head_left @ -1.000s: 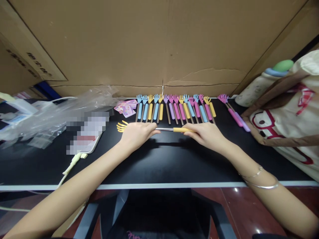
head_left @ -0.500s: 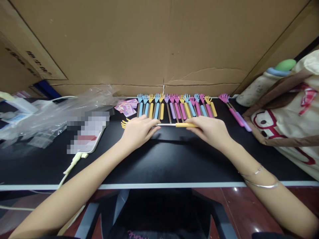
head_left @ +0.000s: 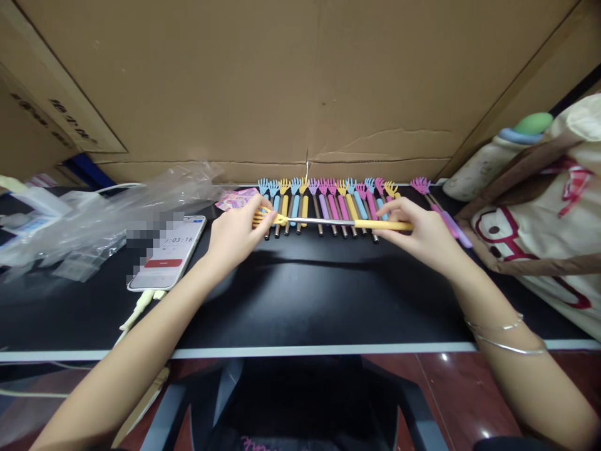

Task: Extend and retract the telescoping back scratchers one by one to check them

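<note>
Two bare hands are holding 1 yellow back scratcher point(head_left: 323, 222) level over a black desk point(head_left: 310, 300); its steel rod is running L to R just in front of a row of others. The L hand point(head_left: 237, 230) is pinching the yellow claw end betw. thumb & fingers; the R hand point(head_left: 417, 232) is gripping the yellow handle, w/ 2 silver bracelets point(head_left: 511, 348) circling that forearm.

Behind, 14 more scratchers point(head_left: 332, 207) are lying side by side, claws pointing to the back: by claw color, 5 blue, 4 yellow, 4 pink, 1 purple. Off to the R, 2 more w/ handles touching, a pink-and-purple pair point(head_left: 448, 223), are lying apart from the row.

L of the row, several small printed cards point(head_left: 232, 199) are overlapping, exact no. unclear. Farther L, 1 phone point(head_left: 181, 244) is showing "03:18" on a partly blurred screen, a pale plug point(head_left: 138, 311) at its near end; clear plastic wrap point(head_left: 154, 200) is lying alongside.

At far R, 1 bottle w/ green top point(head_left: 476, 166) is leaning by 1 cream bag point(head_left: 556, 200) bearing red glasses. Brown cardboard point(head_left: 225, 75) is standing behind everything.
</note>
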{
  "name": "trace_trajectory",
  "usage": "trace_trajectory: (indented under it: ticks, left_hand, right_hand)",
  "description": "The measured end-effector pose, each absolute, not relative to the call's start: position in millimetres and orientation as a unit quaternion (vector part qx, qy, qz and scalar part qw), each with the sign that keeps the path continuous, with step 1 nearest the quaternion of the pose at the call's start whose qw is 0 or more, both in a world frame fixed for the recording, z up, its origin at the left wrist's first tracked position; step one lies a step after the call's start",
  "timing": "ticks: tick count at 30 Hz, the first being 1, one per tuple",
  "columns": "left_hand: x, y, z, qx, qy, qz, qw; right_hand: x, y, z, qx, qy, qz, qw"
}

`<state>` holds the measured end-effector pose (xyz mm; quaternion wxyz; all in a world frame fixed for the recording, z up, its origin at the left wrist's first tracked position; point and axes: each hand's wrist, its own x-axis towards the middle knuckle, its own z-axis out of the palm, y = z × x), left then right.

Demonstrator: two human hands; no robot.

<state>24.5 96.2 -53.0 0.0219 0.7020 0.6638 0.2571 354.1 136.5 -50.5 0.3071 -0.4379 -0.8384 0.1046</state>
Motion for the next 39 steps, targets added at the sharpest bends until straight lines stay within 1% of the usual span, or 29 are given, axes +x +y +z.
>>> trace_trajectory:
  ticks: [5,8,11,17,21,24,32,39]
  left_hand:
    - [16.8,104.5,-55.1,0.673,0.567,0.441,0.176]
    - [17.2,107.3,-55.3,0.627,0.529,0.515,0.248]
    - [21.0,106.8,-54.8,0.594,0.519,0.543,0.288]
    - [26.0,104.7,-61.9,0.588,0.507,0.550,0.309]
    - [29.0,105.0,-71.0,0.584,0.503,0.566,0.291]
    - [29.6,107.1,-76.2,0.576,0.492,0.581,0.298]
    - [30.0,117.2,-92.7,0.515,0.456,0.660,0.302]
    - [34.2,114.6,-94.3,0.523,0.420,0.685,0.285]
  right_hand:
    - [351.1,134.2,-43.8,-0.433,-0.751,0.353,0.351]
    - [347.9,132.7,-41.3,-0.439,-0.681,0.424,0.405]
    - [343.5,134.4,-46.7,-0.432,-0.634,0.459,0.447]
    - [335.0,141.1,-67.9,-0.432,-0.599,0.487,0.467]
    - [332.3,140.7,-77.1,-0.441,-0.607,0.447,0.488]
    - [328.9,136.6,-80.0,-0.446,-0.608,0.423,0.502]
    - [316.7,126.3,-77.4,-0.407,-0.556,0.456,0.563]
    - [318.3,129.9,-78.9,-0.378,-0.557,0.478,0.564]
